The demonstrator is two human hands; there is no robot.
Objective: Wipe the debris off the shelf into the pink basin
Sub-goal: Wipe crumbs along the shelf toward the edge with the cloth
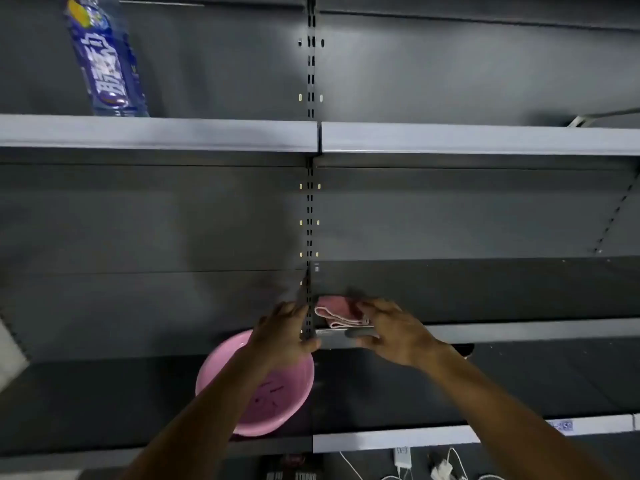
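The shelf (pixel 519 332) being wiped belongs to the right bay; its pale grey front lip runs left to right and stops at the slotted upright (pixel 309 220), with the board above (pixel 450 138) well clear of it. Left of the upright there is no board at that height, and the pink basin (pixel 263 403) sits in that gap, just below and left of the shelf's near left corner. The basin is round, smooth and pale pink, its mouth tipped up toward the viewer, with a few thin dark marks inside. The left hand (pixel 284 336) covers its far right rim beside the upright, fingers curled and seemingly grasping the rim. A folded pink cloth (pixel 337 310) with a pale hem lies at that shelf corner, its long side parallel to the front lip. The right hand (pixel 394 332) presses down on the cloth's right end with fingers spread and released, thumb hanging over the lip. A lower shelf (pixel 398 439) juts nearer than both. A blue bottle (pixel 107 60) stands far left, up high.
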